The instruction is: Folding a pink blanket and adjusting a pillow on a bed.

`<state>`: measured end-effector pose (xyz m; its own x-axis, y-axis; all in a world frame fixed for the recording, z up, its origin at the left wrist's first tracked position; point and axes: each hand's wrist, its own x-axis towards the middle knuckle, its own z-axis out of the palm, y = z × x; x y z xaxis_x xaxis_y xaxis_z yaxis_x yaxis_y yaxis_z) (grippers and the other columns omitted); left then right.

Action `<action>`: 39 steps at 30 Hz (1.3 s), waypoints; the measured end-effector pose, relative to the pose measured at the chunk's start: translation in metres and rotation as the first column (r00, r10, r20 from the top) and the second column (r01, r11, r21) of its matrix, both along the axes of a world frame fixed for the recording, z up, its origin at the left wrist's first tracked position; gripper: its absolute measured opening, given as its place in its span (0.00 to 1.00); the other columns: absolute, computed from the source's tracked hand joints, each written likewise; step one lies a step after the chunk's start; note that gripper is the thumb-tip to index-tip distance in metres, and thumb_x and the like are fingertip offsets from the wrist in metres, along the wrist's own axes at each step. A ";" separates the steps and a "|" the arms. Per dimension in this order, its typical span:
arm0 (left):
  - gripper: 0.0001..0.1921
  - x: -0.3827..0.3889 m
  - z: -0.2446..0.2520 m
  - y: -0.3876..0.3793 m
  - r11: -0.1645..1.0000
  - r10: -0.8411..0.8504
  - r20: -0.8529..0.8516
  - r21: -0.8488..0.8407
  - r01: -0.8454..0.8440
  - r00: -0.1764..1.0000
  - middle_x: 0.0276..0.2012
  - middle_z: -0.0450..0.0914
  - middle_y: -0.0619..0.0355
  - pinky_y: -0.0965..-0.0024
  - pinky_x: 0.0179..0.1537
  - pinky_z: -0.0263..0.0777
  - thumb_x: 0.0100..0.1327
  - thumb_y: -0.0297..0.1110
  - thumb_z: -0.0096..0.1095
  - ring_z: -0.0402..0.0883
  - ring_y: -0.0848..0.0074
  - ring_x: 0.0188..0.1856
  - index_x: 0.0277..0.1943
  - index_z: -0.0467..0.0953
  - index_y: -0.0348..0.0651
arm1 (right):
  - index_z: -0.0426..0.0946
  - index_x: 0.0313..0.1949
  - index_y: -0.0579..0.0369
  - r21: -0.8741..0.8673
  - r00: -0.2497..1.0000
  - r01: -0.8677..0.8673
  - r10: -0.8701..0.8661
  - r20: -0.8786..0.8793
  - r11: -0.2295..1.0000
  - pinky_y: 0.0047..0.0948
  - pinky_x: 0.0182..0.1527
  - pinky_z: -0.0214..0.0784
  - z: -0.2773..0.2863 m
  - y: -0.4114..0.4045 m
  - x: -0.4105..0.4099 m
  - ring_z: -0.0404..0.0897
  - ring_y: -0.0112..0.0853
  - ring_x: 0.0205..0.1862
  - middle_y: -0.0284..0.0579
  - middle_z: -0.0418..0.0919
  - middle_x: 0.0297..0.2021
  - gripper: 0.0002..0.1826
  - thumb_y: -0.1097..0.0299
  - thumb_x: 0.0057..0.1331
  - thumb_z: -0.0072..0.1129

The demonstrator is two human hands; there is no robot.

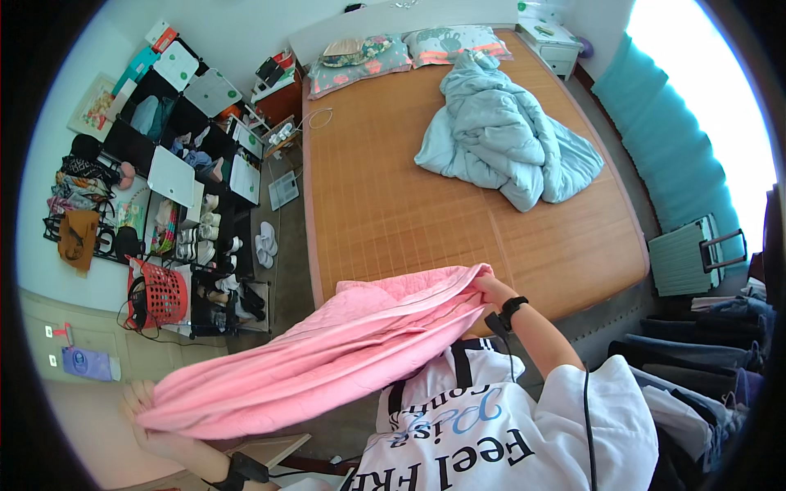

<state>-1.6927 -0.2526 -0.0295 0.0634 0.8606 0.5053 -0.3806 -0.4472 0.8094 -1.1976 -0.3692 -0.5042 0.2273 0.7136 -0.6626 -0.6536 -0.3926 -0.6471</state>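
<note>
A pink quilted cloth point(319, 356) hangs stretched between my two hands, in front of my body and across the foot of the bed. My left hand point(140, 405) grips one end at the lower left. The other end is bunched in my right hand point(486, 287), near the bed's lower edge. Part of the cloth overlaps the brown bed mat point(381, 202). A light blue comforter point(497, 135) lies heaped on the right half of the bed. Patterned pillows point(362, 64) rest at its head.
Black cube shelving with shoes point(202, 236) and a red plastic basket point(161, 293) stand at the left. White slippers point(266, 244) lie beside the bed. At the right are a pale green suitcase point(684, 255), a teal curtain point(669, 129) and hanging clothes point(688, 350).
</note>
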 end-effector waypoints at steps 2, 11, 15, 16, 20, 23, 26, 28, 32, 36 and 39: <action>0.09 0.003 0.003 0.012 1.000 -0.009 -0.015 0.021 0.010 1.000 0.23 0.51 0.62 0.77 0.31 0.50 0.51 0.28 0.45 0.51 0.78 0.26 0.24 0.52 0.46 | 0.74 0.39 0.58 0.016 0.828 -0.232 0.188 0.529 0.973 0.28 0.46 0.65 0.018 0.000 0.009 0.74 0.36 0.44 0.49 0.75 0.40 0.20 0.84 0.44 0.48; 0.09 -0.005 -0.005 0.040 0.928 0.347 0.091 -0.176 -0.328 0.933 0.24 0.50 0.61 0.75 0.35 0.51 0.52 0.25 0.42 0.51 0.76 0.28 0.25 0.49 0.44 | 0.69 0.34 0.58 -0.285 0.144 -0.327 0.345 0.927 0.901 0.39 0.41 0.65 0.119 -0.025 0.012 0.72 0.47 0.41 0.54 0.74 0.35 0.13 0.77 0.46 0.48; 0.09 -0.009 -0.008 0.040 0.989 0.133 0.049 -0.072 -0.129 0.990 0.24 0.50 0.61 0.75 0.35 0.51 0.51 0.24 0.42 0.51 0.76 0.28 0.25 0.49 0.43 | 0.72 0.35 0.59 -0.480 0.112 -0.215 0.509 0.853 0.851 0.35 0.37 0.68 0.111 -0.030 0.018 0.75 0.46 0.36 0.54 0.76 0.33 0.14 0.78 0.45 0.48; 0.09 -0.004 -0.009 0.041 0.992 0.119 0.033 -0.054 -0.117 0.992 0.24 0.50 0.60 0.75 0.35 0.51 0.50 0.23 0.42 0.51 0.75 0.28 0.25 0.49 0.43 | 0.74 0.33 0.60 -0.469 0.241 -0.300 0.542 0.805 0.831 0.33 0.35 0.68 0.108 -0.032 0.022 0.76 0.43 0.34 0.55 0.76 0.33 0.13 0.78 0.45 0.49; 0.10 -0.002 -0.007 0.043 0.986 0.157 0.068 -0.063 -0.153 0.985 0.24 0.50 0.60 0.75 0.35 0.51 0.48 0.22 0.42 0.52 0.76 0.28 0.25 0.49 0.43 | 0.77 0.32 0.59 -0.242 0.536 -0.538 0.549 0.642 0.808 0.25 0.31 0.69 0.088 -0.048 0.030 0.77 0.29 0.28 0.45 0.78 0.29 0.09 0.77 0.50 0.50; 0.10 -0.009 -0.008 0.048 0.987 0.149 0.081 -0.072 -0.143 0.986 0.24 0.50 0.60 0.75 0.35 0.51 0.47 0.22 0.43 0.52 0.76 0.28 0.25 0.50 0.43 | 0.76 0.35 0.59 -0.022 0.789 -0.497 0.463 0.405 0.867 0.23 0.31 0.69 0.085 -0.057 0.027 0.76 0.27 0.28 0.40 0.78 0.28 0.10 0.76 0.54 0.46; 0.10 -0.018 -0.008 0.046 0.950 0.299 0.070 -0.119 -0.289 0.952 0.24 0.50 0.61 0.75 0.35 0.52 0.47 0.23 0.45 0.53 0.76 0.28 0.25 0.51 0.43 | 0.72 0.37 0.61 0.016 0.955 -0.210 0.201 0.219 0.978 0.23 0.28 0.69 0.108 -0.054 0.022 0.75 0.28 0.25 0.43 0.76 0.26 0.13 0.76 0.58 0.37; 0.10 -0.026 -0.008 0.054 0.913 0.385 0.084 -0.175 -0.367 0.919 0.24 0.51 0.60 0.75 0.34 0.54 0.48 0.23 0.45 0.54 0.76 0.28 0.25 0.51 0.43 | 0.73 0.35 0.61 0.026 0.958 -0.087 0.076 0.278 0.996 0.24 0.27 0.68 0.097 -0.060 0.034 0.75 0.27 0.25 0.41 0.76 0.25 0.12 0.76 0.57 0.38; 0.08 -0.044 -0.021 0.063 0.946 0.290 -0.128 -0.110 -0.304 0.949 0.25 0.52 0.60 0.75 0.33 0.56 0.48 0.23 0.44 0.55 0.77 0.29 0.27 0.53 0.42 | 0.74 0.28 0.60 -0.080 0.564 -0.200 0.181 0.806 0.977 0.30 0.28 0.68 0.111 -0.060 0.025 0.76 0.37 0.27 0.47 0.76 0.23 0.08 0.75 0.54 0.43; 0.06 -0.025 -0.025 0.062 0.817 0.537 0.002 -0.250 -0.520 0.843 0.26 0.53 0.59 0.75 0.35 0.58 0.49 0.23 0.43 0.58 0.77 0.29 0.28 0.55 0.41 | 0.73 0.35 0.55 -0.398 0.159 -0.211 0.433 0.887 0.893 0.36 0.34 0.68 0.086 -0.075 0.020 0.75 0.46 0.34 0.53 0.75 0.31 0.11 0.75 0.51 0.47; 0.06 -0.018 -0.019 0.055 0.847 0.493 0.026 -0.242 -0.473 0.869 0.26 0.54 0.59 0.75 0.36 0.58 0.48 0.23 0.43 0.58 0.76 0.30 0.29 0.56 0.40 | 0.70 0.43 0.55 -0.461 0.376 -0.215 0.508 0.775 0.861 0.35 0.35 0.69 0.040 -0.073 0.018 0.76 0.41 0.36 0.51 0.75 0.36 0.17 0.75 0.51 0.47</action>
<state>-1.7111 -0.1977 -0.0483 -0.4237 0.8602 0.2838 -0.2337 -0.4065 0.8833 -1.1799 -0.4417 -0.4641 0.5290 0.7259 -0.4396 0.4221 -0.6745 -0.6057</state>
